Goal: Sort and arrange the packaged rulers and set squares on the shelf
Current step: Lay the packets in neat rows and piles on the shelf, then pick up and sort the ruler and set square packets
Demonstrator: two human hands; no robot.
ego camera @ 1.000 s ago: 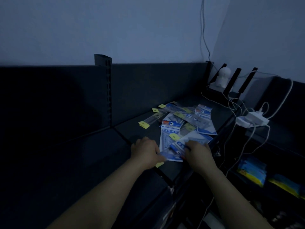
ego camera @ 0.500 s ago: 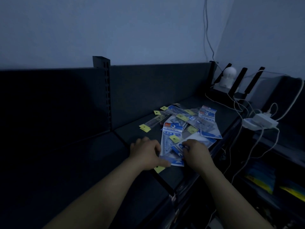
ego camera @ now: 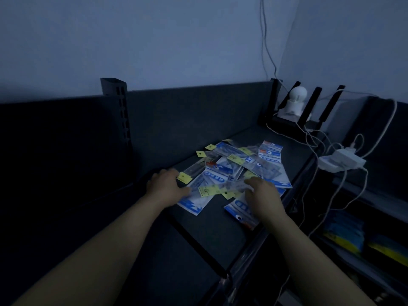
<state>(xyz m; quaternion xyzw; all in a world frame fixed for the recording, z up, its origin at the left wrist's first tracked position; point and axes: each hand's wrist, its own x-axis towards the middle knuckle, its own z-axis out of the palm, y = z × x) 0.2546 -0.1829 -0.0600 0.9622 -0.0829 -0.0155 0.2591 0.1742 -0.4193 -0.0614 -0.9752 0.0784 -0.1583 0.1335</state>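
Resting on the dark shelf (ego camera: pixel 212 230), your left grip (ego camera: pixel 167 184) lies flat, fingers spread, on a blue-and-white set-square packet (ego camera: pixel 192 204). Your right grip (ego camera: pixel 262 195) covers a clear yellow-tagged ruler packet (ego camera: pixel 229 187) between both grips; blur hides whether it pinches. Other packets (ego camera: pixel 269 171) lie scattered just beyond.

Dim light, pale blue wall (ego camera: pixel 154 40), dark shelf (ego camera: pixel 220 228)

The packages (ego camera: pixel 238 171) lie heaped on the shelf (ego camera: pixel 212 230), with the power adapter (ego camera: pixel 341 161) to their right.
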